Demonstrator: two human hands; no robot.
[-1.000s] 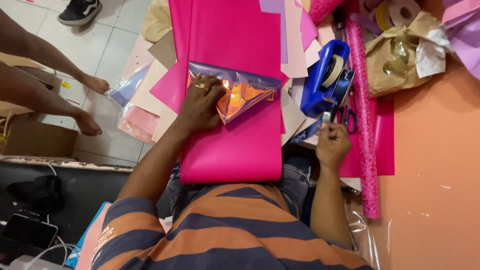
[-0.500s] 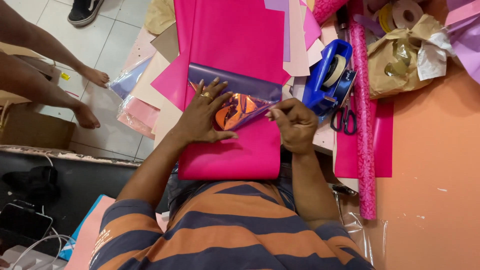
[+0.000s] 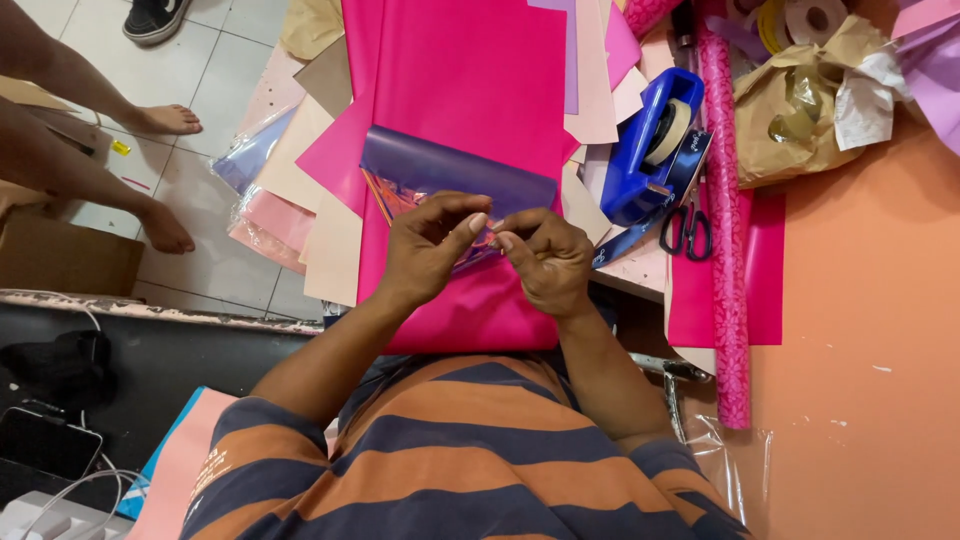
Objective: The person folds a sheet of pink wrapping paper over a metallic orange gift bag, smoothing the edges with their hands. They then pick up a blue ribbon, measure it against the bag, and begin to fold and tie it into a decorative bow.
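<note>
1. A striped orange-and-navy shirt is being worn by the person, nearest the camera.
2. The left hand and right hand are now being held together, fingertips pinched on something small between them; what it is cannot be told. A second ago the right hand was being kept by the blue tape dispenser.
3. The shiny wrapped packet is being left beneath the hands, no longer pressed down, on the pink sheet.
4. Scissors are lying at the worktop's right edge.
</note>
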